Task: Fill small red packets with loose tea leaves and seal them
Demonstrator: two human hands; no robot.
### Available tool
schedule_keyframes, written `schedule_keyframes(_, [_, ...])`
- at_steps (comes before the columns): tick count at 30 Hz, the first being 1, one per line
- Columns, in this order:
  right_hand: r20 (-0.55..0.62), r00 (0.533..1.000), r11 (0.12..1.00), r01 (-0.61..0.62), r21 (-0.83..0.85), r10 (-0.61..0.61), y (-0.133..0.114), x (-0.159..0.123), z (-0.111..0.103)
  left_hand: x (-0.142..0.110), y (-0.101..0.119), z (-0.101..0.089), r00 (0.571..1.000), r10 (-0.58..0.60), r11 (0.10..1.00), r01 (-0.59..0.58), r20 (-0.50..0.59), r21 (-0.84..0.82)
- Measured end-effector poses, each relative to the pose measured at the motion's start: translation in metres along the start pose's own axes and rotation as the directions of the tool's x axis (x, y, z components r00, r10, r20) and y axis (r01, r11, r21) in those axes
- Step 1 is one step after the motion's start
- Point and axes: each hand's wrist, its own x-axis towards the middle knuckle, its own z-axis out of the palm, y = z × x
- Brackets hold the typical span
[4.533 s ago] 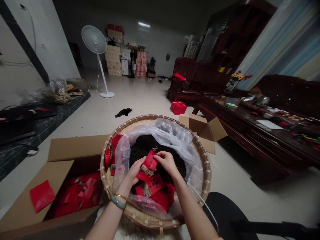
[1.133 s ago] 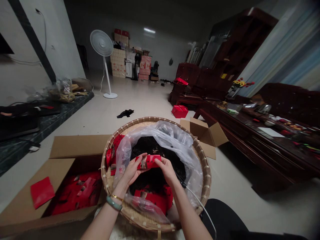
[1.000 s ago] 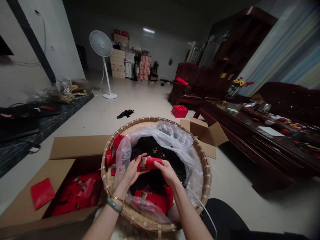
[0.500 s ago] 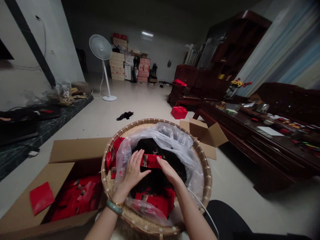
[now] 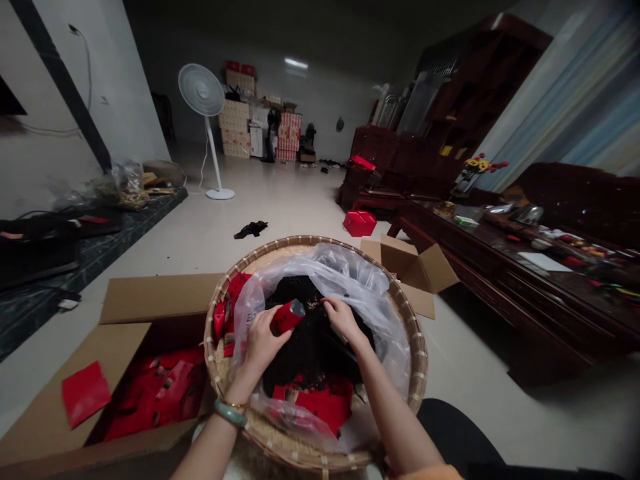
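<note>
My left hand (image 5: pixel 263 341) is closed round a small red packet (image 5: pixel 287 318), its greyish open end tipped up to the right. My right hand (image 5: pixel 344 321) is beside it, fingertips pinched together over dark, loose, leaf-like material (image 5: pixel 310 357); what they hold, if anything, is too small to make out. This material lies in a clear plastic bag (image 5: pixel 345 270) spread open inside a round woven bamboo basket (image 5: pixel 417 347). Several flat red packets (image 5: pixel 320 403) rest at the near side of the bag. More red packets (image 5: pixel 233 307) lie at the basket's left edge.
Left of the basket stands an open cardboard box (image 5: pixel 120 333) full of red packets, one lying on its flap. Behind right are another open carton (image 5: pixel 425 270) and a red box (image 5: pixel 360 223). A white fan (image 5: pixel 213 153) stands farther back; a dark wooden table (image 5: pixel 480 247) runs along the right.
The red packet, earlier flat between both hands, is now in my left hand alone, with its end open. My right hand has come away from it, fingers now pinched over the dark material.
</note>
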Motion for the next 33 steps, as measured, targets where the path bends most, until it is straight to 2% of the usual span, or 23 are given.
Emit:
schedule_keyframes(2, [-0.006,0.998,0.976,-0.062,-0.211,0.062,0.012,0.012,0.002,0.0,-0.002,0.002,0.998,-0.047,0.998,0.046,-0.047,-0.031])
schedule_keyframes(3, [-0.012,0.995,0.961,-0.1,-0.259,0.101,0.016,0.018,0.003,-0.001,-0.003,0.003,0.996,-0.068,0.997,0.065,-0.062,-0.046])
schedule_keyframes(6, [-0.009,0.987,0.927,-0.155,-0.34,0.162,0.02,0.036,0.01,-0.001,-0.004,0.007,0.99,-0.118,0.99,0.111,-0.078,-0.085])
schedule_keyframes(9, [0.044,0.986,0.912,-0.131,-0.388,0.161,0.016,0.048,0.022,-0.002,-0.007,0.01,0.983,-0.155,0.984,0.145,-0.096,-0.101])
schedule_keyframes(12, [0.101,0.989,0.921,-0.059,-0.384,0.106,0.008,0.053,0.034,-0.002,-0.01,0.011,0.978,-0.161,0.984,0.15,-0.131,-0.094])
schedule_keyframes(14, [0.096,0.994,0.924,-0.018,-0.381,0.058,0.003,0.054,0.039,-0.002,-0.012,0.011,0.977,-0.153,0.985,0.14,-0.146,-0.097])
schedule_keyframes(16, [0.053,0.996,0.917,-0.038,-0.396,0.065,0.0,0.057,0.042,-0.002,-0.013,0.012,0.976,-0.157,0.984,0.142,-0.15,-0.105])
schedule_keyframes(18, [0.032,0.992,0.907,-0.1,-0.409,0.124,-0.003,0.061,0.045,-0.003,-0.013,0.014,0.973,-0.167,0.983,0.152,-0.157,-0.106])
schedule_keyframes(21, [0.112,0.973,0.91,-0.147,-0.387,0.204,-0.01,0.065,0.054,-0.004,-0.014,0.016,0.973,-0.153,0.986,0.137,-0.175,-0.099])
schedule_keyframes(27, [0.181,0.977,0.944,-0.045,-0.328,0.11,-0.022,0.056,0.072,-0.006,-0.013,0.018,0.974,-0.153,0.986,0.14,-0.169,-0.085])
schedule_keyframes(33, [0.138,0.976,0.965,-0.137,-0.222,0.17,-0.02,0.053,0.069,-0.007,-0.013,0.017,0.975,-0.148,0.988,0.138,-0.166,-0.075])
